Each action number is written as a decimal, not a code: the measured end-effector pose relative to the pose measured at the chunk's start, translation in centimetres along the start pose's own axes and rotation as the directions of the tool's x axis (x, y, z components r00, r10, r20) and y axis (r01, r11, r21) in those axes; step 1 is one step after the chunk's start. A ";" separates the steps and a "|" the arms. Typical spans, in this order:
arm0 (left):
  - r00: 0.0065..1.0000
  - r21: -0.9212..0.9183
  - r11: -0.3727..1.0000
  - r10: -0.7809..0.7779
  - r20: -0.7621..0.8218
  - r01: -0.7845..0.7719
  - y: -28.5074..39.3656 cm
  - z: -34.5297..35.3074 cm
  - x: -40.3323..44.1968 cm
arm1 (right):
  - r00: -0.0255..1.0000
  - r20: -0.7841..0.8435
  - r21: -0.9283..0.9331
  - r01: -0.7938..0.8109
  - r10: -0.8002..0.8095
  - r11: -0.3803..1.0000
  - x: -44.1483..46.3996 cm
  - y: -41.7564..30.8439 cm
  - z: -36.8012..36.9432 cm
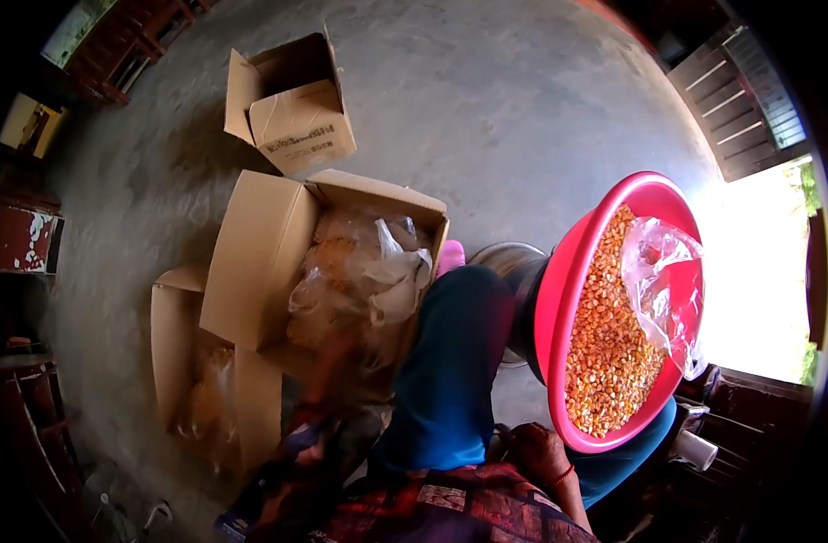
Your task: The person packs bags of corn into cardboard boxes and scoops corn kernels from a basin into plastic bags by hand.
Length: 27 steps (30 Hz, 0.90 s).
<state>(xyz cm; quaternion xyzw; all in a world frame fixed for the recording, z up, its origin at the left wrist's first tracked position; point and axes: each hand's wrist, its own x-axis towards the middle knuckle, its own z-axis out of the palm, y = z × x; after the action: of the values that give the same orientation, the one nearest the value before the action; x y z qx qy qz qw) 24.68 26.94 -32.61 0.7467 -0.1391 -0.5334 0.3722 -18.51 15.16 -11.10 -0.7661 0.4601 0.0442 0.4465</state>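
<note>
My right hand (536, 452) is by my right thigh, under the near rim of a pink basin (563, 299); its fingers are partly hidden, and what they touch is unclear. Orange corn kernels (604, 362) lie in the basin with a crumpled clear plastic bag (654, 271) on its right side. My left arm is a dark blur in front of the large open cardboard box (255, 262), and the left hand (337, 366) is smeared by motion near its lower edge. Inside that box are clear bags of orange contents (328, 281) and a white plastic bag (394, 276).
An empty open cardboard box (296, 127) stands farther out on the grey floor (486, 100). Another box (171, 344) with bagged contents sits at the lower left. Wooden furniture lines the left edge; a bright doorway (767, 271) is at right, near a white cup (694, 450).
</note>
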 end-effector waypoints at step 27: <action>0.968 0.805 0.589 0.238 -0.081 -0.077 7.5 10.6 8.8 | 0.997 0.077 -0.102 -0.008 0.016 0.995 -1.0 9.9 6.0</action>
<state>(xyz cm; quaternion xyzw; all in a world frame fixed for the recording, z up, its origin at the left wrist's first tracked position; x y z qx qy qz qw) 20.04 12.17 -35.05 0.8636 -0.3932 -0.3104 0.0579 -24.44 18.39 -20.57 -0.7827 0.4443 0.1002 0.4243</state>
